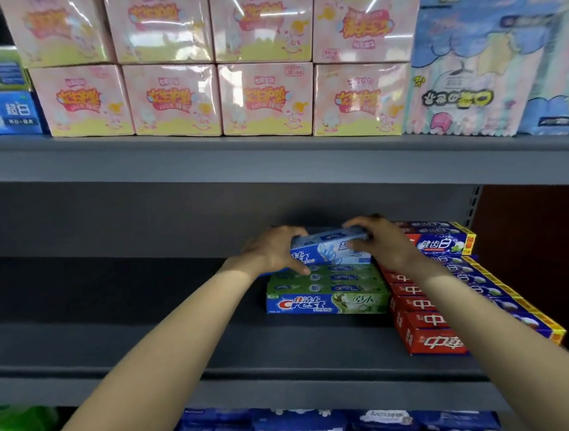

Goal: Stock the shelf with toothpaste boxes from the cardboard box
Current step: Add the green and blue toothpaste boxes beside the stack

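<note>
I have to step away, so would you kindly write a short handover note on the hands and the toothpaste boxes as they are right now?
Left hand and right hand both grip the ends of a blue toothpaste box, held on top of the green Crest stack on the middle shelf.
Done: green Crest stack, red boxes and blue-yellow boxes to its right.
Left: release this box; fill the bare shelf to the left. The cardboard box is out of view.
</note>
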Demonstrator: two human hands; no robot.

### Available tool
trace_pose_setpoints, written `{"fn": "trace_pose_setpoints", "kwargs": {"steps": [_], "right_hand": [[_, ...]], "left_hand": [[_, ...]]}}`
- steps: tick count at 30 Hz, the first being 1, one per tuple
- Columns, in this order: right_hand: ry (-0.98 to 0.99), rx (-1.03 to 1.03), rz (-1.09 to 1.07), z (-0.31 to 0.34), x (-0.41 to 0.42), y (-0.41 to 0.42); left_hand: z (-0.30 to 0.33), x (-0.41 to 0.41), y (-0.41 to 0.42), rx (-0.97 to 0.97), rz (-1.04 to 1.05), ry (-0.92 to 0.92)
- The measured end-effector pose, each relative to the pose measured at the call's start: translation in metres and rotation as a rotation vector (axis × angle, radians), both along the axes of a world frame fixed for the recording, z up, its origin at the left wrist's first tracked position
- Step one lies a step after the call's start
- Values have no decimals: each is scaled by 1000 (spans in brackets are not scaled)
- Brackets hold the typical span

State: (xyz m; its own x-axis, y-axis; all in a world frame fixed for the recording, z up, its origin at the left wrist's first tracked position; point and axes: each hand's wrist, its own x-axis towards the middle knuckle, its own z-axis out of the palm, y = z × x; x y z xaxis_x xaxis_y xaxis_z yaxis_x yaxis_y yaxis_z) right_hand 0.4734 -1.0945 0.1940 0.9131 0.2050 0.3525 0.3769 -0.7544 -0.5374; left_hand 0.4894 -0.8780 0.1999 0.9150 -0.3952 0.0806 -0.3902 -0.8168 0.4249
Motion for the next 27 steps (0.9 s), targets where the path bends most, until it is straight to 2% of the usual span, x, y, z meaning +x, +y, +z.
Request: {"fn": "trace_pose_setpoints", "kwargs": {"steps": [6, 11, 14, 16, 18, 23, 27], "right_hand": [[12, -117, -158, -20, 9, -9], [58, -233, -210, -22, 10, -7], [115, -216, -214, -24, 10, -8], [117, -197, -224, -25, 9, -7], [114, -194, -235, -25, 7, -6], [92, -188, -253, -26, 1, -2], [86, -201, -294, -28, -4, 6]], "left_hand": [[-20, 20, -20, 274, 23, -201], [-32, 19, -24, 386, 56, -203], [-39, 16, -13, 231, 216, -154], [-42, 13, -3, -59, 323, -70], [-44, 8, 2, -303, 327, 20], [-40, -5, -1, -434, 319, 67], [-36, -8, -3, -427, 347, 94]]}}
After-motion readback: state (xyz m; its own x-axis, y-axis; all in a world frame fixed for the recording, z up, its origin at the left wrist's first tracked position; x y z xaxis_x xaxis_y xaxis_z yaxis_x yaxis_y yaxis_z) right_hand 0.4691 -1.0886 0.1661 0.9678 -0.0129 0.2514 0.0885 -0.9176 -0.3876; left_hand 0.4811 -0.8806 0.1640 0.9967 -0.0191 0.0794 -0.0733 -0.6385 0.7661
